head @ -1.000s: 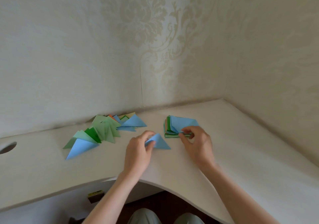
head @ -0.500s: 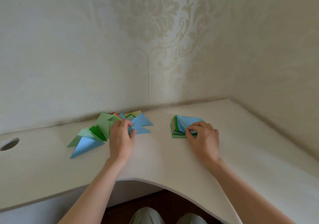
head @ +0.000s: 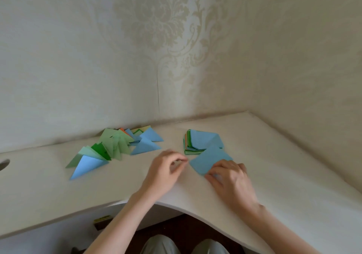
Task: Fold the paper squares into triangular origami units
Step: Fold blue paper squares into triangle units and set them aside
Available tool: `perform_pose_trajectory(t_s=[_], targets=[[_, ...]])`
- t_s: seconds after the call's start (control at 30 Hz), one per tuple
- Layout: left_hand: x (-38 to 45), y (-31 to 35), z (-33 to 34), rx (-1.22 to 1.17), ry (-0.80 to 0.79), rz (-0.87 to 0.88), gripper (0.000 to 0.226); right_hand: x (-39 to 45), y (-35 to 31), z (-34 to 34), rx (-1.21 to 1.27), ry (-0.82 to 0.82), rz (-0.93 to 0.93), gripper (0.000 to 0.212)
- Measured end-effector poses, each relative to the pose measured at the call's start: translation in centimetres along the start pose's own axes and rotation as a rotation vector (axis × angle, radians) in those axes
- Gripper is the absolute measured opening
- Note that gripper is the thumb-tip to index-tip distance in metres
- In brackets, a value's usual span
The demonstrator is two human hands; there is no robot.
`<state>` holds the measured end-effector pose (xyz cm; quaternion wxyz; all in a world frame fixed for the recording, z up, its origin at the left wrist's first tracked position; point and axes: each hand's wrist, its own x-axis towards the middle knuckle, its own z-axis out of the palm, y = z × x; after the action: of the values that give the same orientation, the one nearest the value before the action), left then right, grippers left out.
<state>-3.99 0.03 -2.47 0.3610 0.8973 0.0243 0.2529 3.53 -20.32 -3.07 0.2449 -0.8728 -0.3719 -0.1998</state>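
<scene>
White desk (head: 274,175), right hand (head: 233,177) grip pinning blue square (head: 209,160), near corner hidden, left hand (head: 164,172) grip loosely curled, empty.

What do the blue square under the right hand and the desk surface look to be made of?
Blue square: thin matte paper, judging by its flat lie, crisp edges and lack of shine. The right hand presses its near corner. Desk: probably painted or laminated board, off-white and smooth with a dull finish and a cut curved front edge; the core is not visible.

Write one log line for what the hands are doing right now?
right hand: pressing blue square on desk | left hand: empty, beside it | folded triangles: piled left
</scene>
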Motion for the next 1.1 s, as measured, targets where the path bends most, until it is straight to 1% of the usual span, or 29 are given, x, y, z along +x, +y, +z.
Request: perform_pose_trajectory(t_s=[0.07,0.1,0.27,0.37,0.5,0.67,0.83,0.97,1.1], targets=[[-0.5,0.9,1.5,-0.030,-0.096,0.012,0.014,0.0,0.0,0.2,0.031,-0.019,0.041,0.010],[-0.6,1.0,2.1,-0.024,-0.117,0.008,0.015,-0.1,0.1,0.4,0.056,-0.030,0.067,0.011],[-0.1,1.5,3.4,0.057,-0.088,0.000,0.011,0.3,0.5,1.0,0.218,-0.046,0.164,0.011],[0.3,2.1,4.1,0.083,-0.066,-0.034,0.010,0.7,0.5,1.0,0.282,-0.082,0.218,0.004],[0.4,2.8,5.0,0.094,-0.063,-0.102,0.005,0.8,0.6,1.0,0.374,-0.119,0.316,0.019],[0.3,2.7,5.3,0.087,-0.029,-0.115,0.012,0.7,0.6,1.1,0.336,-0.129,0.333,0.025],[0.4,2.7,5.3,0.040,-0.036,-0.140,0.017,1.8,0.1,1.0,0.252,-0.264,0.399,0.024],[0.5,2.4,5.2,-0.017,-0.050,-0.165,0.020,2.5,0.6,0.7,0.328,-0.343,0.449,0.025],[0.5,2.4,4.8,-0.005,-0.051,-0.144,0.018,2.3,1.0,0.3,0.351,-0.371,0.394,0.023]])
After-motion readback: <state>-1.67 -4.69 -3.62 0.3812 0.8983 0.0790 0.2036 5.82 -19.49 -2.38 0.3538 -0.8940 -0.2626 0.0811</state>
